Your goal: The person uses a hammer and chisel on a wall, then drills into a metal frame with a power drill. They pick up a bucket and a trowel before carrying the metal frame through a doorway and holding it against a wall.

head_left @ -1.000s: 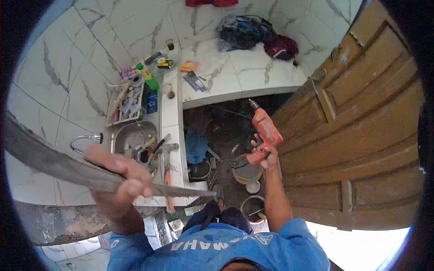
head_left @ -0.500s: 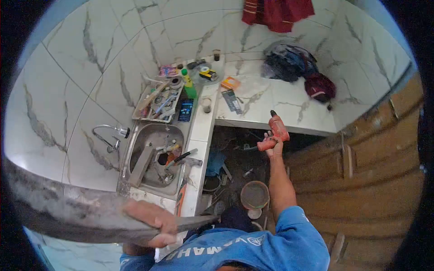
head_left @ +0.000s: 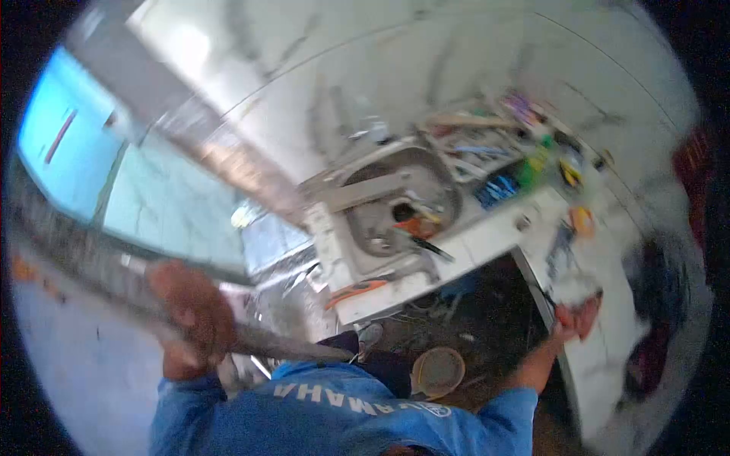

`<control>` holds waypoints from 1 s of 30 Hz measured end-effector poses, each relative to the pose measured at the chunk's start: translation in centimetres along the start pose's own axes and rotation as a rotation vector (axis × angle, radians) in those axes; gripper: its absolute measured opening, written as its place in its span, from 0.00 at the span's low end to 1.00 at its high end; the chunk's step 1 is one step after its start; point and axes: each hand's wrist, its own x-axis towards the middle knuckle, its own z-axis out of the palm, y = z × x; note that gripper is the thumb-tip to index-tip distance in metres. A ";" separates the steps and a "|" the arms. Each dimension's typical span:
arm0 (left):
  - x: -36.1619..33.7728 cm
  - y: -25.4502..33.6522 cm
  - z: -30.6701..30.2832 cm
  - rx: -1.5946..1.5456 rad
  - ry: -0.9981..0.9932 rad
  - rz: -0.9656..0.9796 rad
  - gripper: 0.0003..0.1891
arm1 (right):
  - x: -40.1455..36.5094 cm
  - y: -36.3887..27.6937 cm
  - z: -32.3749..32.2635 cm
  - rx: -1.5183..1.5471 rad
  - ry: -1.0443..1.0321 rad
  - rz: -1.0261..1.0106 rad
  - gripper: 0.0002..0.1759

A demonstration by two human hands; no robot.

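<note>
My left hand (head_left: 194, 315) is closed around a long, dusty grey bar (head_left: 103, 262), which slants from the far left down to my body. Motion smears the hand and the bar. At the right, my right hand (head_left: 563, 325) grips a red power drill (head_left: 588, 315) over the front edge of the white countertop (head_left: 597, 380). The drill is blurred, and part of its handle is hidden by my fingers.
A steel sink (head_left: 357, 239) holds a plank (head_left: 369, 191) and debris. Beside it are a tool tray (head_left: 475, 144), a phone (head_left: 498, 190), a green bottle (head_left: 534, 166) and a hammer (head_left: 414, 266). A bucket (head_left: 441, 370) stands on the floor below. Dark cloths (head_left: 654, 277) lie at right.
My view has swung left, bringing a doorway into sight. The drill has gone from above the dark gap under the counter to the countertop edge. My left hand still holds the bar.
</note>
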 end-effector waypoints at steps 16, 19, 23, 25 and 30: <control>-2.4 4.4 -6.5 0.101 -0.102 0.103 0.19 | 2.0 15.4 -4.7 -0.791 -0.219 -0.335 0.39; -2.9 3.6 -9.3 0.140 -0.277 0.066 0.19 | 3.6 11.6 1.5 -0.829 -0.069 -0.369 0.39; -2.9 2.8 -10.3 0.139 -0.294 -0.079 0.18 | 5.6 8.1 13.0 -0.817 0.155 -0.398 0.39; -3.6 3.2 -9.9 0.195 -0.068 -0.217 0.15 | 8.0 5.5 19.8 -0.785 0.261 -0.429 0.39; -3.2 2.7 -11.8 0.291 -0.117 -0.140 0.14 | 15.4 0.9 27.0 -0.831 0.519 -0.535 0.39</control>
